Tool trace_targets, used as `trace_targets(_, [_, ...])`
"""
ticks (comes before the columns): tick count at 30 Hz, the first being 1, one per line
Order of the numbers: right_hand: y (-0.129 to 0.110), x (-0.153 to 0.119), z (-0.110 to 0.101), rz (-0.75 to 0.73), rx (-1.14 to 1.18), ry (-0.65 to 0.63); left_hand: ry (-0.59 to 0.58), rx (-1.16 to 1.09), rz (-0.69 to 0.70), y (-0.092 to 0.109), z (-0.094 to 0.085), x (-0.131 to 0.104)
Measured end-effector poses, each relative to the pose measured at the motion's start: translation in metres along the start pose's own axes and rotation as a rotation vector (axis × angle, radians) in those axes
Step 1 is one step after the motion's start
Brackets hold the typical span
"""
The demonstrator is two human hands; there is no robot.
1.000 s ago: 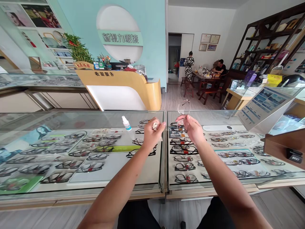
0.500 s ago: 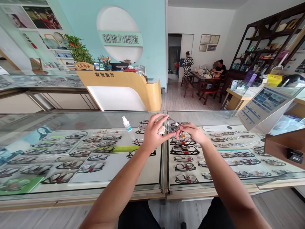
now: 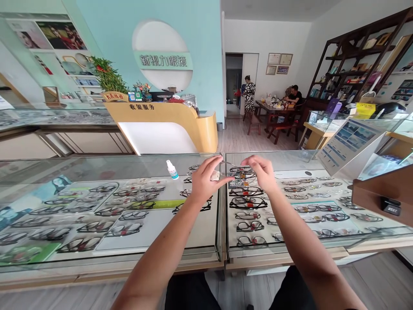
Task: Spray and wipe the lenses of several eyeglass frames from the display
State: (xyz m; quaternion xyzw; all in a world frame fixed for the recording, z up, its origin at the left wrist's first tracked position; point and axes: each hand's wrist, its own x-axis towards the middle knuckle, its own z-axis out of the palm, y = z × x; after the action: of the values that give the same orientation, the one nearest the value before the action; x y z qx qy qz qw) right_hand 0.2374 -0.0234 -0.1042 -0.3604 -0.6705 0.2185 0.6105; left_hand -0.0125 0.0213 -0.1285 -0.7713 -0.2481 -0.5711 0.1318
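Note:
A pair of thin-rimmed eyeglasses (image 3: pixel 229 163) is held up above the glass display counter, its clear lenses hard to make out against the frames below. My left hand (image 3: pixel 208 180) grips it at one side, fingertips at the upper rim and thumb stretched out lower down. On the other side, my right hand (image 3: pixel 262 172) is closed with thumb and fingers pinched at the eyeglasses' edge. Something small and whitish (image 3: pixel 215 175) shows within the curve of my left hand; I cannot tell what it is. A white spray bottle (image 3: pixel 172 170) with a blue label stands on the glass to the left.
Under the counter glass (image 3: pixel 155 241) lie rows of spectacle frames (image 3: pixel 248 202). A tilted display board (image 3: pixel 348 144) and a brown box (image 3: pixel 383 198) stand at the right. Beyond are a wooden cash desk (image 3: pixel 206 129) and two people near a dark table (image 3: pixel 274 107).
My right hand has shifted slightly up and right, its fingers now folded closer at the eyeglasses. The eyeglasses have tilted, so the lens shows less clearly. The view has tipped slightly upward.

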Motion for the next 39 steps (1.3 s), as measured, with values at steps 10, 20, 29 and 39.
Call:
trace_targets(10, [-0.089,0.03,-0.014,-0.403,-0.28,0.261,0.317,0.049,-0.026,0.023,-0.048,0.092])
trace_targets(20, [-0.135,0.024,-0.007,-0.425,-0.509,0.234,0.485,0.027,-0.055,0.047,-0.054,0.127])
trace_targets(29, [-0.126,0.027,-0.011,-0.36,-0.563,0.247,0.369,0.106,-0.1,0.053,-0.058,0.123])
trace_targets(39, [-0.123,0.026,-0.014,-0.355,-0.619,0.313,0.322,0.044,-0.136,0.059,-0.053,0.118])
